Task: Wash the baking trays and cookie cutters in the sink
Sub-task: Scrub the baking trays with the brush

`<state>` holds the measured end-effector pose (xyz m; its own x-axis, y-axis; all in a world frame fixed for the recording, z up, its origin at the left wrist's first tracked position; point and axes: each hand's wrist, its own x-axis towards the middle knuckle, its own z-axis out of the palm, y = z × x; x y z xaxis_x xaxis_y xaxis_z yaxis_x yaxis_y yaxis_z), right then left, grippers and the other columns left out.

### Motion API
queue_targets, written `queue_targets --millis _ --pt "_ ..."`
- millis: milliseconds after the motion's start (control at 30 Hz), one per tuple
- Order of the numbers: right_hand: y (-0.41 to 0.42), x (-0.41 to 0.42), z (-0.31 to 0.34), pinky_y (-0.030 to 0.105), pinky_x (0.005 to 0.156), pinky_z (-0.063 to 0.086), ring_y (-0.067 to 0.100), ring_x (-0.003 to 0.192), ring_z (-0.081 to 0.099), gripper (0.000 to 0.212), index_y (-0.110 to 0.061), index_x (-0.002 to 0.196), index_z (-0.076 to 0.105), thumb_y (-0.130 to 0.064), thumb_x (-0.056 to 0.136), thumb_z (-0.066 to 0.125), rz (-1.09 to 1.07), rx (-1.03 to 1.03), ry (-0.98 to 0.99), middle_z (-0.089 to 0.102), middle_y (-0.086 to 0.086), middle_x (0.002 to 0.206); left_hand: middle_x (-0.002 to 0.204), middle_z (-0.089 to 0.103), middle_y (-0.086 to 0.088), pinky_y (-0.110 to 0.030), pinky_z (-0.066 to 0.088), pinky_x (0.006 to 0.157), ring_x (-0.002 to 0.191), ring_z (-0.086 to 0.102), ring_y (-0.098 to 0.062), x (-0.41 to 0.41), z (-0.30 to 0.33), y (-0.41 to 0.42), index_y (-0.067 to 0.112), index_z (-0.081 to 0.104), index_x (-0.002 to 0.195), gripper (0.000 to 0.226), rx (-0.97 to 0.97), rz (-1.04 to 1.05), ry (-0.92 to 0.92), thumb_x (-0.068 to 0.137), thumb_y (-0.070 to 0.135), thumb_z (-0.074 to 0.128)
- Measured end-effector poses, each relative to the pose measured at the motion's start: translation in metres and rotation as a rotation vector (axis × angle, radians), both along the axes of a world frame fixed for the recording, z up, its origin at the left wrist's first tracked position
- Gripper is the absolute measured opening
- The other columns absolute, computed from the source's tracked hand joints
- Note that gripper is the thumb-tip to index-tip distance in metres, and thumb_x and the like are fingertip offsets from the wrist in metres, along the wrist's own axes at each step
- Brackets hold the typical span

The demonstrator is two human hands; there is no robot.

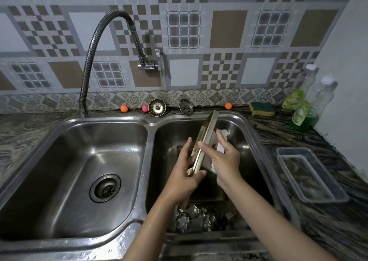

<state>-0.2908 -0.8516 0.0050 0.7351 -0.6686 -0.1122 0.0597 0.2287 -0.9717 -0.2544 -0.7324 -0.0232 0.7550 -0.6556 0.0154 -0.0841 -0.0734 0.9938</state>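
Holding the baking tray (205, 141) on edge over the right basin of the double sink (151, 124), you have it tilted so its far corner points toward the back rim and its near corner sits low in your left hand (185, 173). That hand grips the near end, thumb curled over the rim and fingers laid along the underside. Your right hand (225, 159) rests against the other face with its fingers fairly straight, index fingertip touching the upper edge; something white, perhaps a scrubber or cloth, shows behind those fingers, though the view is too poor to say whether you are holding it.

Judging by its thin metal wall, the tray should be light and stiff, so it will not flex under scrubbing, but wet it will likely be slippery and its rim narrow. Keep your hold on the rolled rim near a corner, where the thumb can hook over, rather than on the flat face.

A second dark tray (209, 193) lies flat on the floor of the right basin beneath your hands. The cookie cutters (191, 218) are heaped at that basin's near edge; small, rigid and thin-edged, they are best pinched by their outer walls. The faucet (111, 41) hangs over the left basin, and no water is visibly running.
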Motion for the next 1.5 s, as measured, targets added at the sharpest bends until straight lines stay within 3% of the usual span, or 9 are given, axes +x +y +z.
queue_targets --millis 167,333,533,600,767,900,1067,1300,1500 --pt "-0.004 -0.007 0.006 0.004 0.054 0.046 -0.018 0.067 0.061 0.062 -0.012 0.138 0.047 0.008 0.082 0.066 -0.107 0.031 -0.076 0.064 -0.024 0.086 0.134 0.057 0.009 -0.032 0.031 0.113 0.131 0.043 0.002 0.002 0.002 0.001 0.031 0.014 0.150 0.083 0.019 -0.054 -0.033 0.088 0.010 0.065" --pt "-0.011 -0.015 0.006 -0.002 0.067 0.043 -0.027 0.085 0.054 0.055 -0.015 0.136 0.049 0.006 0.087 0.061 -0.128 -0.078 -0.054 0.052 -0.016 0.117 0.134 0.059 0.010 -0.043 0.035 0.113 0.131 0.046 -0.005 0.006 0.000 0.001 0.031 0.024 0.148 0.074 0.046 -0.070 -0.046 0.086 0.029 0.064" --pt "-0.021 -0.029 0.011 0.044 0.092 0.027 0.038 0.116 0.040 0.045 -0.019 0.130 0.058 -0.001 0.089 0.061 -0.150 -0.134 -0.025 0.055 0.029 0.120 0.137 0.049 0.004 -0.024 0.040 0.107 0.118 0.048 0.002 0.030 0.009 0.016 0.020 0.042 0.141 0.053 0.151 0.119 -0.147 0.092 0.014 0.060" --pt "-0.027 -0.033 0.012 0.028 0.077 0.015 0.034 0.114 0.051 0.045 -0.024 0.129 0.058 -0.003 0.089 0.061 -0.129 -0.160 -0.011 0.059 0.027 0.117 0.136 0.047 0.006 -0.025 0.037 0.106 0.124 0.042 -0.005 0.048 0.004 0.027 0.023 0.046 0.137 0.047 0.220 0.145 -0.154 0.093 0.015 0.059" --pt "-0.036 -0.035 0.018 0.049 0.101 0.030 0.042 0.125 0.029 0.044 -0.020 0.130 0.058 -0.003 0.090 0.059 -0.036 -0.153 0.016 0.038 0.032 0.133 0.115 0.068 0.000 -0.039 0.050 0.096 0.114 0.060 -0.016 0.065 -0.010 0.048 0.036 0.060 0.118 0.040 0.158 0.070 -0.007 0.094 0.004 0.053" --pt "-0.038 -0.024 0.013 0.012 0.084 0.047 0.016 0.125 0.051 0.043 -0.020 0.128 0.059 -0.003 0.089 0.060 -0.009 -0.159 -0.007 0.054 0.004 0.137 0.101 0.069 -0.008 -0.033 0.058 0.069 0.093 0.066 -0.019 0.069 -0.011 0.063 0.027 0.064 0.115 0.040 0.064 0.099 0.162 0.092 -0.004 0.053" --pt "-0.028 0.002 0.006 0.002 0.067 0.043 -0.015 0.097 0.049 0.044 -0.017 0.131 0.056 -0.002 0.089 0.059 0.061 -0.131 -0.027 0.052 -0.010 0.130 0.095 0.062 -0.009 -0.036 0.047 0.068 0.081 0.054 -0.024 0.081 -0.011 0.093 0.022 0.065 0.119 0.044 0.044 0.122 0.234 0.091 -0.010 0.051" --pt "0.002 0.043 0.001 0.027 0.097 0.047 0.000 0.104 0.059 0.039 -0.017 0.117 0.066 -0.012 0.079 0.074 0.113 -0.095 -0.008 0.065 -0.009 0.113 0.118 0.060 -0.019 -0.027 0.056 0.060 0.083 0.062 -0.020 0.104 0.000 0.155 0.016 0.057 0.125 0.046 0.140 0.268 0.088 0.092 -0.013 0.043" --pt "-0.012 0.051 -0.026 0.031 0.081 0.052 0.016 0.109 0.061 0.043 -0.028 0.106 0.069 -0.009 0.070 0.081 0.073 -0.201 0.107 0.066 0.002 0.118 0.115 0.060 -0.010 -0.027 0.058 0.063 0.098 0.062 -0.023 0.143 -0.008 0.232 0.019 0.057 0.124 0.045 0.238 0.457 0.050 0.091 -0.010 0.048"
